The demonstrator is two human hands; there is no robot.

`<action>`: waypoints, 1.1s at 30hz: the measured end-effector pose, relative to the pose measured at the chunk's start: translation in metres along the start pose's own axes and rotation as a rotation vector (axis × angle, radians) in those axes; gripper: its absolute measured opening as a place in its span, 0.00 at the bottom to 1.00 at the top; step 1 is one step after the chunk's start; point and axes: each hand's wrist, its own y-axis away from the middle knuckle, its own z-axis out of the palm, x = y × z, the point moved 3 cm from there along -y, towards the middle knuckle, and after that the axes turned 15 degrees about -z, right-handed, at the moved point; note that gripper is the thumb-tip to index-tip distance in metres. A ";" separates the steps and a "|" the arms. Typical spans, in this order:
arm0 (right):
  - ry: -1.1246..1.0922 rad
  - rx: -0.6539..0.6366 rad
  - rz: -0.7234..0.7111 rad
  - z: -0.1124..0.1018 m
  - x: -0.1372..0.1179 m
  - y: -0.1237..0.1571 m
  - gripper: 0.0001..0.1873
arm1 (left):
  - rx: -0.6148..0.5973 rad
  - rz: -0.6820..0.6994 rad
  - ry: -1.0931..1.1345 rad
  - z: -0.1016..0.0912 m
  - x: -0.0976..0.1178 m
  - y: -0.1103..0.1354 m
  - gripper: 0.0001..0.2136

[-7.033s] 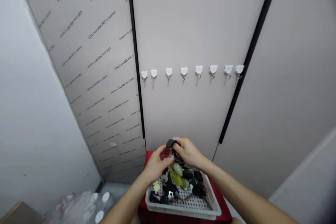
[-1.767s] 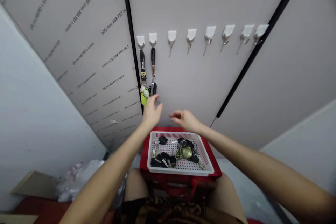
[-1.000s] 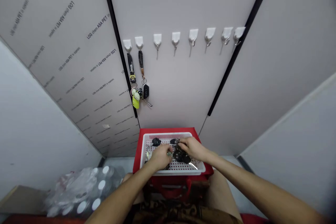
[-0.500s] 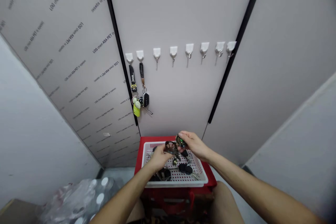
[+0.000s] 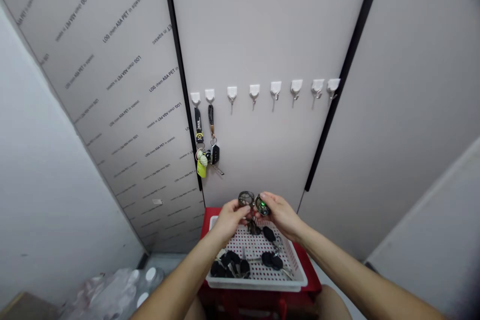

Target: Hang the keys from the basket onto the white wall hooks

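Holding a bunch of keys [image 5: 254, 227] above a white perforated plastic tray [image 5: 255, 285], I brought my left hand [image 5: 232, 220] and right hand [image 5: 279, 213] together, with my left forearm [image 5: 180, 280] and right forearm [image 5: 348, 270] angling in from the lower corners of the head view. Both hands were closed on the bunch, fingers curled inward and fingertips almost meeting, just below a round metal-mesh fob [image 5: 246, 198] and a round dark fob with a green glint [image 5: 262, 205]. My fingers hid the join, so I could not tell how the two fobs were linked. The keys dangled over the tray's middle, with black-headed keys [image 5: 228, 265] lying near its lower left and more [image 5: 272, 260] to the right. The tray sat on a red crate [image 5: 311, 285], cut off by the bottom of the frame. Above my hands, well apart from them, a row of white adhesive hooks [image 5: 275, 89] ran across a grey panel [image 5: 255, 25]; a black strap [image 5: 198, 122] and a brown cord [image 5: 211, 119] hung from the two leftmost, ending in a yellow-green tag [image 5: 201, 170] and a car key fob [image 5: 214, 154]. Plastic-wrapped bottles [image 5: 144, 285] sat low at left, partly out of frame.
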 end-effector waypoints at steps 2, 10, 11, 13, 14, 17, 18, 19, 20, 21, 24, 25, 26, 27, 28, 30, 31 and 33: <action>-0.032 -0.014 0.006 0.003 -0.004 -0.001 0.12 | -0.006 0.074 0.003 0.001 0.006 0.001 0.10; -0.099 0.069 -0.058 0.001 -0.017 -0.008 0.11 | -0.022 0.018 -0.222 -0.002 0.010 0.005 0.06; -0.109 0.078 -0.067 -0.001 -0.017 -0.008 0.11 | 0.010 0.007 -0.246 -0.005 0.011 0.005 0.05; -0.121 0.082 -0.062 -0.004 -0.015 -0.008 0.11 | 0.068 0.002 -0.262 -0.012 0.015 0.006 0.05; -0.125 0.077 -0.049 -0.005 -0.013 -0.007 0.11 | 0.088 0.002 -0.252 -0.014 0.018 0.006 0.06; -0.160 0.079 -0.010 -0.006 -0.009 -0.006 0.10 | 0.119 0.011 -0.215 -0.018 0.028 0.008 0.08; -0.180 0.092 -0.003 -0.005 -0.008 -0.006 0.09 | 0.126 0.017 -0.205 -0.018 0.031 0.008 0.08; -0.203 0.105 0.005 -0.004 -0.008 -0.005 0.09 | 0.132 0.024 -0.197 -0.018 0.034 0.008 0.08; -0.225 0.114 0.013 -0.003 -0.008 -0.005 0.08 | 0.139 0.032 -0.190 -0.017 0.036 0.009 0.08; -0.247 0.117 0.019 -0.002 -0.008 -0.004 0.07 | 0.145 0.038 -0.185 -0.017 0.038 0.009 0.08; -0.314 0.079 0.068 0.002 -0.006 -0.003 0.06 | 0.171 0.051 -0.197 -0.015 0.045 0.009 0.07; -0.338 0.063 0.098 0.003 -0.004 -0.002 0.06 | 0.183 0.062 -0.215 -0.015 0.047 0.010 0.07; -0.364 0.056 0.130 0.004 -0.001 -0.001 0.06 | 0.193 0.076 -0.237 -0.015 0.049 0.010 0.07; -0.391 0.058 0.158 0.004 0.002 0.000 0.05 | 0.199 0.092 -0.263 -0.014 0.051 0.010 0.07; -0.421 0.066 0.178 0.005 0.006 0.001 0.05 | 0.200 0.110 -0.292 -0.014 0.052 0.010 0.07; -0.491 0.079 0.181 0.008 0.012 0.003 0.07 | 0.202 0.146 -0.356 -0.016 0.054 0.010 0.07; -0.532 0.079 0.170 0.009 0.014 0.005 0.08 | 0.213 0.164 -0.391 -0.018 0.054 0.009 0.07; -0.610 0.053 0.147 0.014 0.015 0.008 0.10 | 0.261 0.196 -0.456 -0.024 0.053 0.008 0.07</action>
